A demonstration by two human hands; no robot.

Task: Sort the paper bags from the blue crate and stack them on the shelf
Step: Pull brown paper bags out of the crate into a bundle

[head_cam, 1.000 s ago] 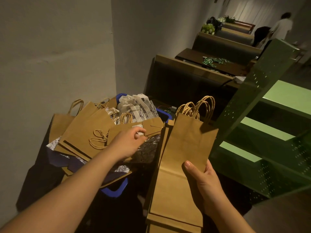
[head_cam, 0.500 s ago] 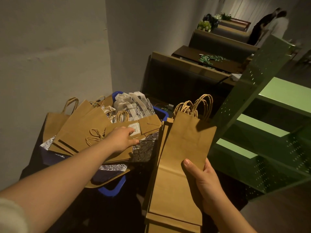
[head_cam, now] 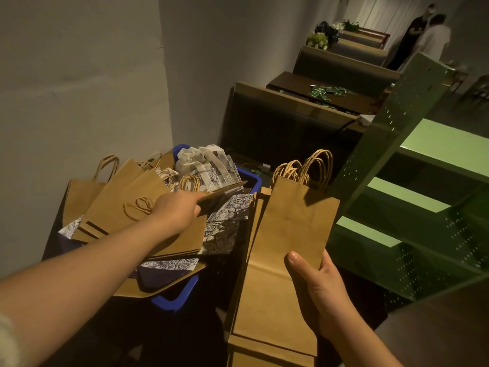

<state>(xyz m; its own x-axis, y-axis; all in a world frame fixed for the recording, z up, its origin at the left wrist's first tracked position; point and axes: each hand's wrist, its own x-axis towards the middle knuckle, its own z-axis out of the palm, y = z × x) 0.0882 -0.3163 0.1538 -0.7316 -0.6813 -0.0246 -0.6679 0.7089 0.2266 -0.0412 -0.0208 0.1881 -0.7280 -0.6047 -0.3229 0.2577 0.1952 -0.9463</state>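
In the head view I see the blue crate [head_cam: 177, 300] piled with brown and patterned paper bags. My left hand [head_cam: 177, 211] pinches the edge of one brown bag [head_cam: 225, 190] on the pile, I think; its fingers are hidden. My right hand [head_cam: 321, 290] grips a stack of brown bags [head_cam: 285, 255], thumb on top. The green shelf [head_cam: 423, 207] stands on the right.

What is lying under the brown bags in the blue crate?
Under the brown bags in the blue crate lie blue-and-white patterned bags; anything deeper is covered.
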